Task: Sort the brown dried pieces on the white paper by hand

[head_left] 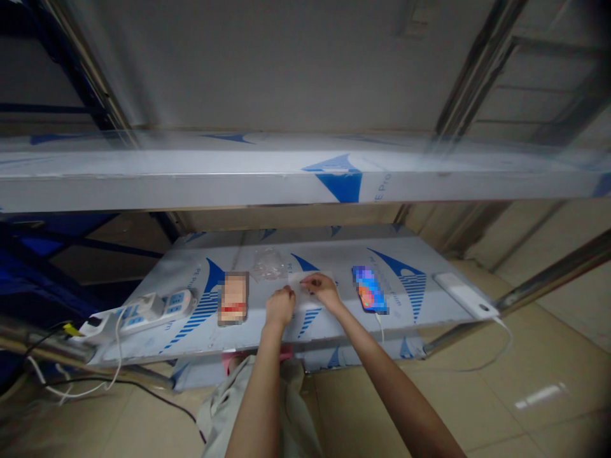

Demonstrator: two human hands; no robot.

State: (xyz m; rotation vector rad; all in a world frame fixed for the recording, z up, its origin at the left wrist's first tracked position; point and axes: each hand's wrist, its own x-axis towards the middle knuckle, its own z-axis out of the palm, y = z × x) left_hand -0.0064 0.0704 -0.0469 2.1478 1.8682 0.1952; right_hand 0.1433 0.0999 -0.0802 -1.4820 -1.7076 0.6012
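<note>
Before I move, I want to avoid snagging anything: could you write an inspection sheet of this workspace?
Surface: lower shelf, covered in blue-printed film.
Job's things: crumpled clear plastic beyond the left hand; anything pinched is too faint to identify.
Clutter: blurred flat item, lit phone, power strip, white oblong device.
Hands: left hand and right hand close together, fingers bent.
Cables: white ones at the power strip, phone and oblong device, all passing the shelf's edges; black cable low on the left.
Surroundings: film-covered upper shelf, tiled floor.
</note>
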